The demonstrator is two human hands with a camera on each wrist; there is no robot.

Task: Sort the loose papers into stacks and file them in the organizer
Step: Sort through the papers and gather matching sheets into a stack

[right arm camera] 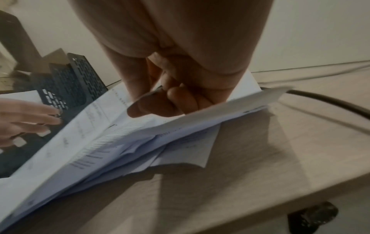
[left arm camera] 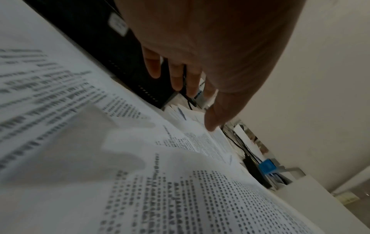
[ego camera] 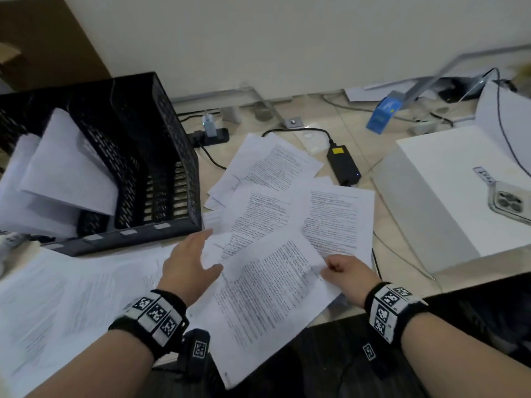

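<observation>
Printed sheets (ego camera: 287,196) lie fanned over the middle of the desk. My right hand (ego camera: 342,270) pinches the right edge of the nearest printed sheet (ego camera: 267,294), lifted off the desk; thumb and curled fingers (right arm camera: 174,98) clamp that sheet (right arm camera: 200,114) in the right wrist view. My left hand (ego camera: 192,259) hovers flat, fingers straight, over the sheet's left edge, holding nothing; its fingers (left arm camera: 176,76) are spread above the papers (left arm camera: 140,158). The black mesh organizer (ego camera: 161,156) stands at left with white sheets (ego camera: 66,168) in its slots.
More sheets (ego camera: 57,305) lie at front left. A black power adapter (ego camera: 343,165) and cables sit behind the papers, a power strip (ego camera: 212,135) by the organizer. A white box (ego camera: 448,196) with a phone (ego camera: 508,201) stands at right, a blue carton (ego camera: 383,112) behind.
</observation>
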